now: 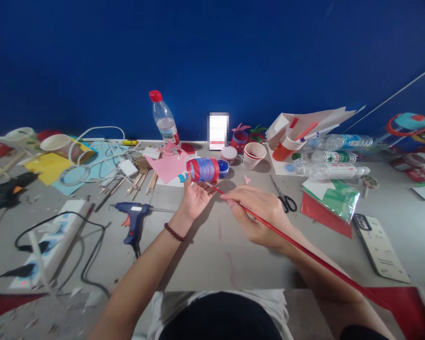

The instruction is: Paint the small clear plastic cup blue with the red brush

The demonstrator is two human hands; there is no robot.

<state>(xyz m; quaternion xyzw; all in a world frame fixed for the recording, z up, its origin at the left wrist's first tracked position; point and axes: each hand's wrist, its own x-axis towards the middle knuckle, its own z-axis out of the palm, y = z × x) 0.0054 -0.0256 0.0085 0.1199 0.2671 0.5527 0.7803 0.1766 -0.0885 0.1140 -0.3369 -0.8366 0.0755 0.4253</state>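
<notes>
My left hand [195,198] holds a small cylinder [203,170], painted blue round the middle with red bands at both ends, lying sideways. Its fingers are curled under and round the ends. In my right hand [257,212] is a long red paintbrush [286,236], pinched near the front. The brush tip is close to the lower side of the cylinder; I cannot tell if they touch. Just behind the cylinder stands an open pot of blue paint [223,168]. A paper cup [254,156] with dark liquid is to its right, beside a pale round lid or pot [229,155].
A blue glue gun [132,217] and a power strip [53,245] with cables lie left. A red-capped bottle [165,120] stands behind. Scissors [285,197], coloured paper [327,212], plastic bottles [333,170] and a phone [380,248] are on the right.
</notes>
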